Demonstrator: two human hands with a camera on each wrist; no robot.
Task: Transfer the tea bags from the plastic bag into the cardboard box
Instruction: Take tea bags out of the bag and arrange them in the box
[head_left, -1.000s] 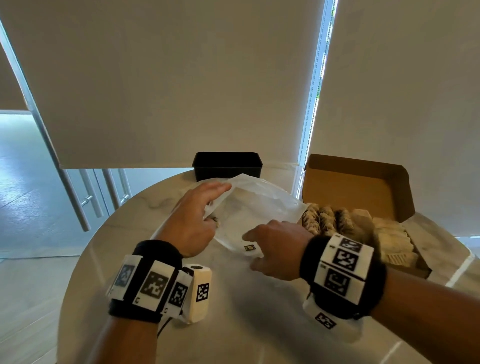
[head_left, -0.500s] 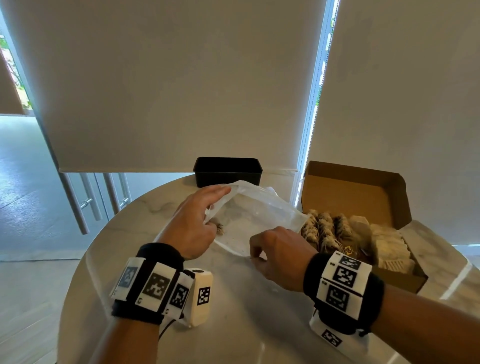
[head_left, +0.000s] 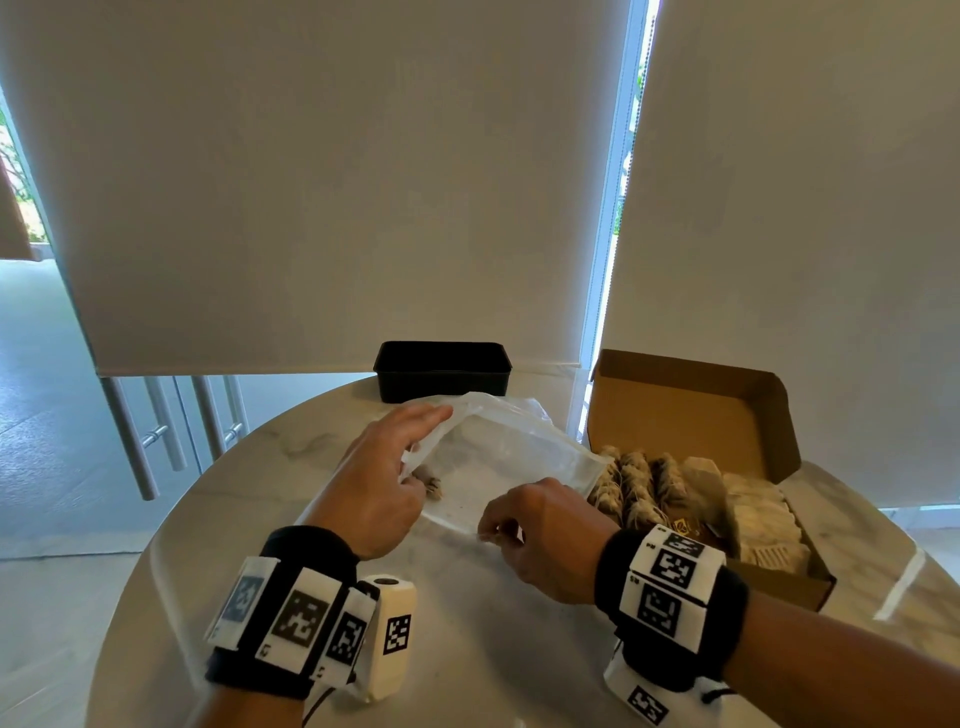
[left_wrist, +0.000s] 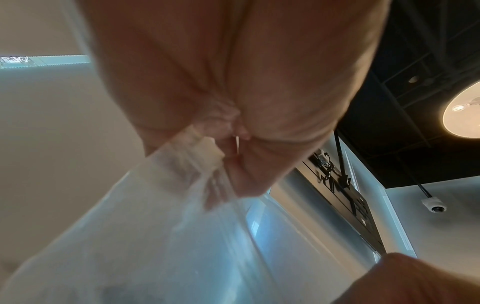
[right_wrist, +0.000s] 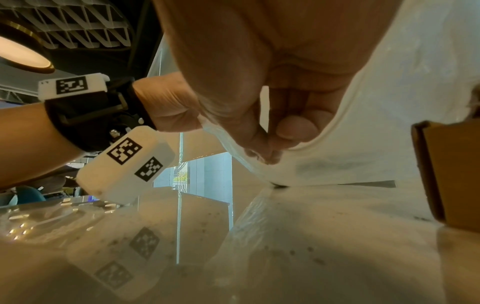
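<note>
Nearly emptied plastic bag (head_left: 498, 457) lying on the marble table (head_left: 467, 649), long axis running from near-left to far-right, far corner just beside the open cardboard box (head_left: 691, 415). Left hand (head_left: 379, 483) at the bag's left end, pinching the film there between thumb and fingers, as the left wrist view shows. Right hand (head_left: 540, 540) at the near edge, thumb and curled fingers nipping that edge and lifting it off the table. One leftover tea bag (head_left: 432, 486) showing through the film, tucked just beside the left hand's thumb: much nearer that hand than the right, and at the bag end farthest from the box. Box already holding rows of tea bags (head_left: 634, 483). Likely next: reach in or tip the bag toward the box.

Bag mouth not clearly made out; which end opens cannot be told. Any further tea bags hidden under the left palm or in folds not visible. Black tray (head_left: 441, 369) behind the bag.
</note>
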